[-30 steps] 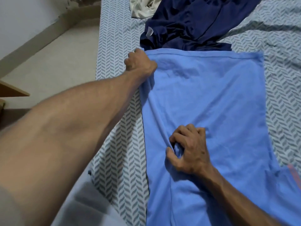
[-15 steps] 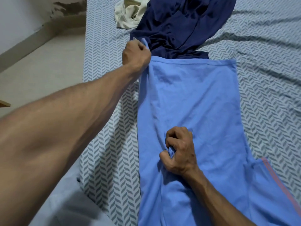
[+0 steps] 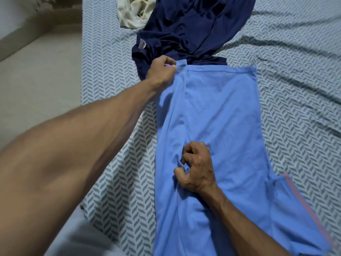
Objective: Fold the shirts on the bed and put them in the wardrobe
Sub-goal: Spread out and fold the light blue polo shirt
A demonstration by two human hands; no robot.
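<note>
A light blue shirt (image 3: pixel 221 117) lies lengthwise on the bed (image 3: pixel 110 74), its hem at the far end and a sleeve with an orange stripe at the lower right. My left hand (image 3: pixel 162 72) pinches the hem's far left corner and lifts that side edge inward. My right hand (image 3: pixel 195 169) grips a bunch of the same left edge around the shirt's middle. A crumpled navy shirt (image 3: pixel 188 28) lies just beyond the hem, partly under it. A cream garment (image 3: pixel 132 13) sits at the top left of the bed.
The bed has a grey herringbone sheet with wrinkles on the right side. Bare floor (image 3: pixel 36 85) runs along the bed's left edge, meeting a wall with a skirting board at the upper left. No wardrobe is in view.
Both hands have drawn the shirt's left edge to the right, so it now stands up in a fold. The left hand has shifted right along the hem.
</note>
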